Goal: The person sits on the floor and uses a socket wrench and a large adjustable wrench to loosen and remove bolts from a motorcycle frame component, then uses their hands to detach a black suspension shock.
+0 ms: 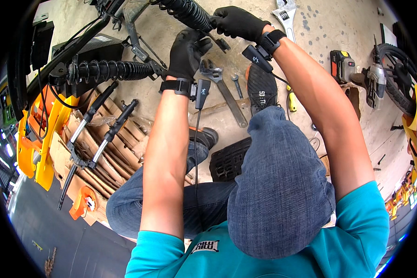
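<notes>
Coil-spring shock absorber (pixel 184 14) lies beyond and left of an open-ended wrench (pixel 236 86), its long axis slanting toward the nearer right hand (pixel 241 24), fingers bent at its end; left hand (pixel 186 53) curls left of the wrench. Neither hold is clear.

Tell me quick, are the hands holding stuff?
Left hand: curled; can't tell if holding.
Right hand: bent near the upper spring; can't tell either.
</notes>
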Demonstrator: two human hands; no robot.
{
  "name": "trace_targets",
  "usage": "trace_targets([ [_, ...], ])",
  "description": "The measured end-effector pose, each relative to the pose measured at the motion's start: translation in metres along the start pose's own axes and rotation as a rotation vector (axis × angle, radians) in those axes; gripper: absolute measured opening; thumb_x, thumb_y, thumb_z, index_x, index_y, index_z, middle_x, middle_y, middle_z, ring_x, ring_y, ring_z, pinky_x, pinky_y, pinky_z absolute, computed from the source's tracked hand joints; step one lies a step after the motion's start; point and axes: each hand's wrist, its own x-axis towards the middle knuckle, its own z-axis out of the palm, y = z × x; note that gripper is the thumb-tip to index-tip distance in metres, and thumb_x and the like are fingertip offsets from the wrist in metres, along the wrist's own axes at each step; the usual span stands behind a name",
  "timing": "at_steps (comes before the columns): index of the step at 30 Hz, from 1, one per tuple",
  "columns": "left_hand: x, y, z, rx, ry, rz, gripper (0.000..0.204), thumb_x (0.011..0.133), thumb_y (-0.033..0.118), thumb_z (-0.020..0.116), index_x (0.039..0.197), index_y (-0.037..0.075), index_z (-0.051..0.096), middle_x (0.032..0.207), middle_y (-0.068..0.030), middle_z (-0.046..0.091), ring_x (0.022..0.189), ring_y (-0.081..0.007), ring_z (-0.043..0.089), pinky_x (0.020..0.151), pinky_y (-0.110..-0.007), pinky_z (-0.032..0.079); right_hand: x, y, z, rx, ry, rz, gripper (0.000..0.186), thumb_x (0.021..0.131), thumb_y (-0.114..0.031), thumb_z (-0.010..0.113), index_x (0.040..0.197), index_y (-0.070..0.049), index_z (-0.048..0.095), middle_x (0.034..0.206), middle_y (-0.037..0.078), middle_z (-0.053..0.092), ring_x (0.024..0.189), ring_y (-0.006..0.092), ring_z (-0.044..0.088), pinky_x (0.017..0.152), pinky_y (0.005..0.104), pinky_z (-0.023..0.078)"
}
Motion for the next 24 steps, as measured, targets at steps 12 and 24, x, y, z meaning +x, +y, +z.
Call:
trace_targets([
  [12, 0.009, 0.004, 0.000, 0.101, 0.105, -0.176, 0.031, 0.098, 0.034, 0.050, 0.105, 0.004, 0.058, 0.087, -0.0086, 0.062, 0.071, -0.0172, 0.061, 0.064, -0.030, 0.053, -0.003, -0.005, 0.000, -0.016, 0.024, -0.008, 0.030, 0.093, -0.032, 0.052, 0.087, -0.005, 0.062, 0.069, 0.003, 0.060, 0.056, 0.0094, 0.051, 0.052, 0.0253, 0.044],
  [24, 0.004, -0.001, -0.022, 0.250, 0.183, -0.179, 0.030, 0.094, 0.031, 0.057, 0.095, 0.002, 0.061, 0.072, -0.0009, 0.054, 0.055, -0.0101, 0.047, 0.051, -0.022, 0.040, -0.002, 0.000, -0.001, -0.035, 0.015, -0.005, 0.032, 0.093, -0.035, 0.051, 0.091, -0.005, 0.064, 0.072, 0.004, 0.063, 0.059, 0.0102, 0.054, 0.053, 0.0260, 0.045],
])
